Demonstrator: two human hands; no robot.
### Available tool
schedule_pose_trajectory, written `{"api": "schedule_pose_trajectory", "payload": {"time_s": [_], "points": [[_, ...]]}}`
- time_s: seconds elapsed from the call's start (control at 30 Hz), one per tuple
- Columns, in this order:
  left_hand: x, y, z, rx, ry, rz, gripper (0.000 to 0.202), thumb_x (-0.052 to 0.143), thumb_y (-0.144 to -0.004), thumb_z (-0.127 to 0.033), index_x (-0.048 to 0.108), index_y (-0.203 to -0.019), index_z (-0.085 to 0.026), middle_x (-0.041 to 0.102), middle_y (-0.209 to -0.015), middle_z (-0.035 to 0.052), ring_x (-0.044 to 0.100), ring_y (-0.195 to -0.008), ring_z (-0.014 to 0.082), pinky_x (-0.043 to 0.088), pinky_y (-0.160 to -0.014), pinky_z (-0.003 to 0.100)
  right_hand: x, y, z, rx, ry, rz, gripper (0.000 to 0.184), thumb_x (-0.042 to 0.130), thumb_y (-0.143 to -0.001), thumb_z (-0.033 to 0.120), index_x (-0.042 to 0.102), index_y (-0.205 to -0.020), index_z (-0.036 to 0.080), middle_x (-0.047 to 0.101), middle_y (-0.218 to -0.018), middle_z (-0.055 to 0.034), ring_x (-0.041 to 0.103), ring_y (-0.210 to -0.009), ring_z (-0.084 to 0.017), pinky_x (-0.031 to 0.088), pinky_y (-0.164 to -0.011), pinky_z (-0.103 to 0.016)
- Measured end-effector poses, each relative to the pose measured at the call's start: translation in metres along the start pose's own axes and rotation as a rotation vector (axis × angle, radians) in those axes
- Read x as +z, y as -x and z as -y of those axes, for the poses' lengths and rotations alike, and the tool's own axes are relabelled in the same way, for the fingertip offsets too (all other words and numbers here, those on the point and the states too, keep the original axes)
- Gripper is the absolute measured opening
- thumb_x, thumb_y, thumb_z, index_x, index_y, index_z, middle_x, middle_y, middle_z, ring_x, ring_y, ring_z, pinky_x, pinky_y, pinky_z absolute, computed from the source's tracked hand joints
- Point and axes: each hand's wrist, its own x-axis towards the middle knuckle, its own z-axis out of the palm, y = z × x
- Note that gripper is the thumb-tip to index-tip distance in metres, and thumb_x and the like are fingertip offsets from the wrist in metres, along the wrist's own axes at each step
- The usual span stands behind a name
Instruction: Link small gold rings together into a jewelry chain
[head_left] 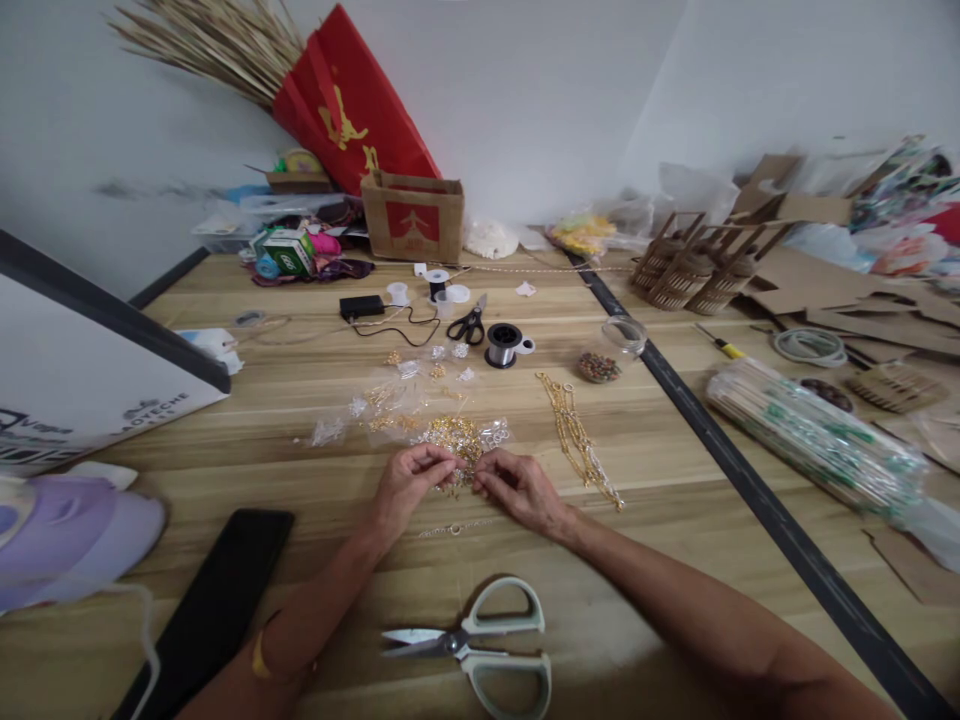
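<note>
My left hand [409, 485] and my right hand [519, 490] meet over the wooden table [675, 470], fingertips pinched together on small gold jewellery pieces at the near edge of a gold pile [454, 438]. What exactly each pinch holds is too small to name. A thin silver chain [454, 528] lies just below the hands. Several gold chains [579, 440] lie stretched out to the right of my right hand. Small clear bags of findings [382, 405] are scattered beyond the pile.
Grey-handled scissors [480, 650] lie near the front edge. A black flat case [217, 600] sits front left, a purple cap [67, 535] further left. Black scissors [469, 325], a wire spool [504, 345], a bead dish [598, 367], skewer packs [817, 435] and cardboard clutter stand behind.
</note>
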Motion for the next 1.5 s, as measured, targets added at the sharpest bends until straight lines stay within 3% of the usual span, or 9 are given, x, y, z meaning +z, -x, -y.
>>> {"api": "schedule_pose_trajectory", "payload": {"time_s": [0.23,0.53,0.9,1.2,1.5], "points": [[0.001,-0.002,0.004,0.018,0.031,-0.006,0.022,0.073,-0.064,-0.031,0.063,-0.074,-0.013,0.073,-0.073,0.0049,0.065,-0.061,0.0135,0.052,-0.061,0.024,0.000,0.000,0.001,-0.003,0.008,0.012,0.022,0.049,-0.091,0.035,0.058,-0.090,0.015,0.063,-0.072,-0.0027,0.056,-0.062,-0.012,0.045,-0.058,-0.022],[0.005,0.002,0.008,0.146,-0.201,0.006,0.020,0.067,-0.069,-0.025,0.070,-0.085,-0.013,0.072,-0.081,0.0058,0.065,-0.070,0.0161,0.052,-0.063,0.025,0.001,0.000,0.003,-0.034,0.032,0.026,0.021,0.048,-0.092,0.035,0.057,-0.088,0.016,0.062,-0.070,-0.0020,0.055,-0.060,-0.011,0.046,-0.057,-0.021],[0.008,0.005,0.003,0.306,-0.290,0.060,0.009,0.064,-0.073,-0.021,0.067,-0.068,-0.014,0.065,-0.069,0.0036,0.059,-0.067,0.0143,0.047,-0.064,0.024,0.000,0.001,0.006,-0.082,0.113,0.047,0.019,0.048,-0.092,0.031,0.058,-0.087,0.016,0.061,-0.070,-0.0018,0.056,-0.062,-0.011,0.046,-0.060,-0.022],[0.005,0.005,0.003,0.311,-0.357,0.122,0.012,0.059,-0.077,-0.024,0.063,-0.070,-0.014,0.061,-0.068,0.0022,0.055,-0.066,0.0135,0.045,-0.062,0.023,0.000,0.000,0.008,-0.081,0.153,0.053,0.018,0.049,-0.090,0.030,0.059,-0.087,0.015,0.062,-0.069,-0.0015,0.053,-0.060,-0.011,0.043,-0.058,-0.021],[0.002,0.006,-0.002,0.270,-0.273,0.100,0.014,0.061,-0.076,-0.027,0.063,-0.070,-0.014,0.061,-0.072,0.0035,0.055,-0.069,0.0141,0.044,-0.063,0.023,-0.002,0.001,0.008,-0.090,0.209,-0.001,0.022,0.048,-0.091,0.033,0.061,-0.087,0.015,0.054,-0.063,0.0009,0.045,-0.054,-0.010,0.036,-0.052,-0.020]]}}
